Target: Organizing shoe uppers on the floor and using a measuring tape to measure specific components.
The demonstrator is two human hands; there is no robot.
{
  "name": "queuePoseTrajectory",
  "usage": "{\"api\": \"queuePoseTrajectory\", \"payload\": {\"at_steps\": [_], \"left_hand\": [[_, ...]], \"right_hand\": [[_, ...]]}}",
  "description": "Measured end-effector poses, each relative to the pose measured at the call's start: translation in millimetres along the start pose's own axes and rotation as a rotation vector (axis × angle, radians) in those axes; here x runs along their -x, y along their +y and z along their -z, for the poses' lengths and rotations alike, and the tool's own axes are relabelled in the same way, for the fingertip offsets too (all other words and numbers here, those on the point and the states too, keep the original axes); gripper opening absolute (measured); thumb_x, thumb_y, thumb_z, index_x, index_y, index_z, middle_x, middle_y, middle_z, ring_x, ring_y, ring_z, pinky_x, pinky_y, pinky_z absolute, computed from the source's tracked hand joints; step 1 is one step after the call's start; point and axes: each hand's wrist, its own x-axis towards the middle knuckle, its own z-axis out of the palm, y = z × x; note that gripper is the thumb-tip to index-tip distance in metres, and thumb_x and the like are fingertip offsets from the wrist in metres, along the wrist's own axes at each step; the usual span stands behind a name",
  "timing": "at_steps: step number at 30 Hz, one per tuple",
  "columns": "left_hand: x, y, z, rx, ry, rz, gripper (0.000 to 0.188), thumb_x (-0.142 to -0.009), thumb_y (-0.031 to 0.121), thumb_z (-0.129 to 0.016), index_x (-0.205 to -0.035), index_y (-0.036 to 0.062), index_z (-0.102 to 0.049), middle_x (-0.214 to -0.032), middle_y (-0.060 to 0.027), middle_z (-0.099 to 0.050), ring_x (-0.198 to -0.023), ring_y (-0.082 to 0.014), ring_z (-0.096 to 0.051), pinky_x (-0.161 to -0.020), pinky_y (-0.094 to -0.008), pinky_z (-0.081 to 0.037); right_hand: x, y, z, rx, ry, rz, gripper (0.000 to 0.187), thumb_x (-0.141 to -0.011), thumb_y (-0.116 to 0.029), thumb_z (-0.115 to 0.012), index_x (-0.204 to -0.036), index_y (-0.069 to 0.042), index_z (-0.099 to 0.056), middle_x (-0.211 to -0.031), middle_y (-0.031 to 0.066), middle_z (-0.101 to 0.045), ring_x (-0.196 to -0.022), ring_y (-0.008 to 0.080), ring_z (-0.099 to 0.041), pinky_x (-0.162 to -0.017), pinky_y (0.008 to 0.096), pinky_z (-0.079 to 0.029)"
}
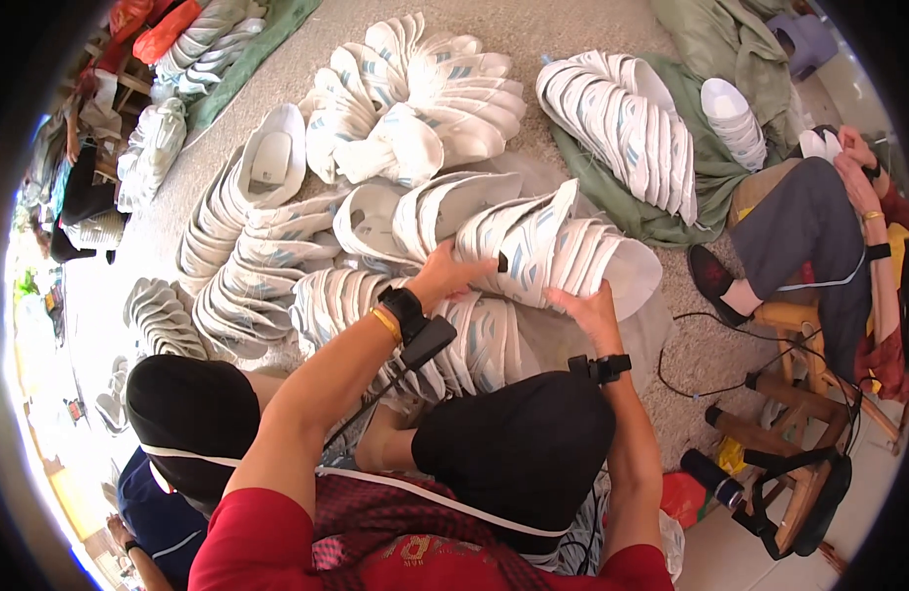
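Currently, white shoe-upper stack [539,254] between left hand [442,276], right hand [594,315]; both grasping it.

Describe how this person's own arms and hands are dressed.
Both hands are ungloved, below short red sleeves. The left hand has a black wrist strap, a yellowish band and a black box with a dark cable. The right hand has a black wrist-strapped device.
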Motion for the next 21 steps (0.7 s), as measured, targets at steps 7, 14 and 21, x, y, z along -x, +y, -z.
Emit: {"api": "queuePoseTrajectory", "payload": {"at_steps": [7, 14, 21], "left_hand": [[-6.5, -6.7, -30.4, -0.295, 0.242, -0.117, 0.111, -0.06, 0.049, -0.085, -0.131, -0.017, -0.03, -0.121, -0.031, -0.052, -0.102, -0.0312, -0.062, -0.072, -0.0344, -0.056], [-21.1, 0.2, -28.0, -0.473, 0.243, -0.243, 0.107, -0.06, 0.051, -0.081, -0.124, -0.0209, -0.033, -0.118, -0.0347, -0.053, -0.115, -0.0398, -0.054, -0.097, -0.0379, -0.043], [-13.4, 2.3, -12.5, -0.661, 0.413, -0.485, 0.1, -0.061, 0.046, -0.081, -0.119, -0.0214, -0.034, -0.113, -0.0366, -0.054, -0.112, -0.0403, -0.055, -0.096, -0.0394, -0.044]], "right_hand": [[32.9, -4.5, 6.8, 0.139, 0.22, 0.044, 0.04, -0.068, -0.023, -0.08, -0.093, 0.005, -0.067, -0.082, 0.016, -0.071, -0.075, 0.025, -0.069, -0.069, 0.0353, -0.053], [1.8, 9.8, -18.1, 0.392, 0.331, -0.026, 0.039, -0.066, -0.025, -0.079, -0.087, 0.006, -0.068, -0.082, 0.0194, -0.07, -0.078, 0.0304, -0.07, -0.069, 0.037, -0.052], [-12.8, 10.2, -28.6, -0.005, 0.117, 0.087, 0.038, -0.069, -0.014, -0.079, -0.098, 0.007, -0.066, -0.09, 0.01, -0.07, -0.079, 0.0135, -0.065, -0.07, 0.0294, -0.051]]}}
